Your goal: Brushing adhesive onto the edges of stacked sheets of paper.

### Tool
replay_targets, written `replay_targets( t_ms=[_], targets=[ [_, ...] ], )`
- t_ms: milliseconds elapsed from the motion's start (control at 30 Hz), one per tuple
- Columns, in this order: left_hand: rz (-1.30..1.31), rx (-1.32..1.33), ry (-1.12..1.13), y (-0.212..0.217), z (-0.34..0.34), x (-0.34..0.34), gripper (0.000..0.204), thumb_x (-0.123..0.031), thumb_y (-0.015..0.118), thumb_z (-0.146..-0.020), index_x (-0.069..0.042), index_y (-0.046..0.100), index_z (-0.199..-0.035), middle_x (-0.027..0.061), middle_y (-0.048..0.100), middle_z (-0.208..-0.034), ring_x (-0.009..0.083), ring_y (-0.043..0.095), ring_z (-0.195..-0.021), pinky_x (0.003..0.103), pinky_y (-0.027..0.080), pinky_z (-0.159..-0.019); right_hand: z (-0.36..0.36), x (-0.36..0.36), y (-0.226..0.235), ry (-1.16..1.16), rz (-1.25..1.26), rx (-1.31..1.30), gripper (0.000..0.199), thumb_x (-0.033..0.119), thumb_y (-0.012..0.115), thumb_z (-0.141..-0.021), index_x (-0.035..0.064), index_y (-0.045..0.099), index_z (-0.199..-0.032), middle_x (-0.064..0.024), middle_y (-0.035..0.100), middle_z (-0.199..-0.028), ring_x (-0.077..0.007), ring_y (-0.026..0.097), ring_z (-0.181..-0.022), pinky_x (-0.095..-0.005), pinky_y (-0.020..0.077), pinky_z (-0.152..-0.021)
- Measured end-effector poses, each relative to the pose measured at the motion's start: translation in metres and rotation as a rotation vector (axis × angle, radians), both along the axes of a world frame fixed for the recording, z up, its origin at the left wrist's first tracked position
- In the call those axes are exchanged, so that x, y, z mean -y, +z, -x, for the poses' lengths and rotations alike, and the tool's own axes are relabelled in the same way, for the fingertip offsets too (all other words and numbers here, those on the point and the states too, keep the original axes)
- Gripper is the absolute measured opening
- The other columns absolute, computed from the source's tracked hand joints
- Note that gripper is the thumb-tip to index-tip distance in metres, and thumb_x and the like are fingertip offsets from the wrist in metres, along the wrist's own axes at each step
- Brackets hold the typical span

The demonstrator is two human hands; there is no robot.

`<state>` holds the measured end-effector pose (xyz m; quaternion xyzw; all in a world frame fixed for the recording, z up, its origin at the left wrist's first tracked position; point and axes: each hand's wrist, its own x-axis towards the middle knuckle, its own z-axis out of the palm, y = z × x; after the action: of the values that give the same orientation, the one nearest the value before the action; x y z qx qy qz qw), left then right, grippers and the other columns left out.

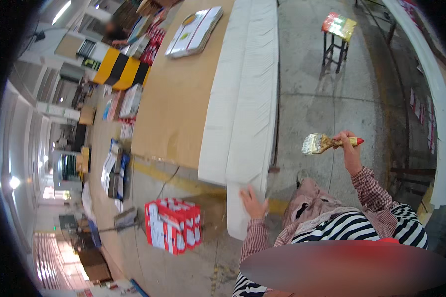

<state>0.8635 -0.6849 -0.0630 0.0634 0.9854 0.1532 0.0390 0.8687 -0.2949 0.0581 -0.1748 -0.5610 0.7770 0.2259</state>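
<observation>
1. Head view. The wide flat paintbrush with pale bristles, a yellow wooden handle and a red tip [327, 143] is in the right hand [350, 151], raised clear of the table. The fingers are closed round the handle near its red end.
2. Brush long axis runs roughly level across the picture; bristles point to the person's left, toward the long white stack of flat sheets [245, 94], but stay apart from it.
3. Right forearm, in a red checked sleeve, rises from the lower edge, wrist bent, hand above the striped apron.
4. Left hand [253, 200] lies flat, fingers spread wide and holding nothing, palm pressed on the near hanging end of the white stack.
5. The stack rests along the edge of the brown board worktable [176, 99]. A red and white carton [173, 225] sits on the floor to the left.
</observation>
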Motion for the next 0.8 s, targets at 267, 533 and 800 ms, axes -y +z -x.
replay_targets(
  t_ms=[267,533,800],
  targets=[
    [0.016,-0.23,0.05,0.032,0.035,-0.003,0.095,-0.045,0.071,-0.074,-0.003,0.024,-0.144,0.0316,0.015,-0.148,0.0489,0.01,-0.137,0.056,0.016,-0.11,0.087,-0.117,0.001,-0.165,0.038,0.065,0.028,0.033,0.051,-0.096,0.0062,0.058,-0.089,-0.0031,0.06,-0.078,-0.0112,0.055,-0.066,-0.026,0.0442,-0.059],
    [-0.335,-0.425,-0.031,0.068,0.348,-0.2,0.082,-0.025,0.071,-0.077,-0.007,0.029,-0.145,0.0224,0.015,-0.152,0.0385,0.012,-0.14,0.051,0.013,-0.112,0.197,-0.222,0.031,-0.394,0.177,0.107,0.026,0.032,0.053,-0.096,0.0063,0.058,-0.091,-0.0043,0.062,-0.086,-0.0113,0.055,-0.064,-0.0256,0.0436,-0.059],
    [-0.469,-0.519,-0.342,0.088,0.565,-0.501,0.063,-0.039,0.063,-0.084,-0.008,0.045,-0.136,0.0217,0.021,-0.15,0.0423,0.013,-0.139,0.053,0.014,-0.111,0.343,-0.347,0.014,-0.333,0.243,-0.075,0.019,0.025,0.054,-0.095,0.0066,0.058,-0.099,-0.0049,0.063,-0.093,-0.0107,0.056,-0.072,-0.0251,0.0454,-0.065]
  ],
)
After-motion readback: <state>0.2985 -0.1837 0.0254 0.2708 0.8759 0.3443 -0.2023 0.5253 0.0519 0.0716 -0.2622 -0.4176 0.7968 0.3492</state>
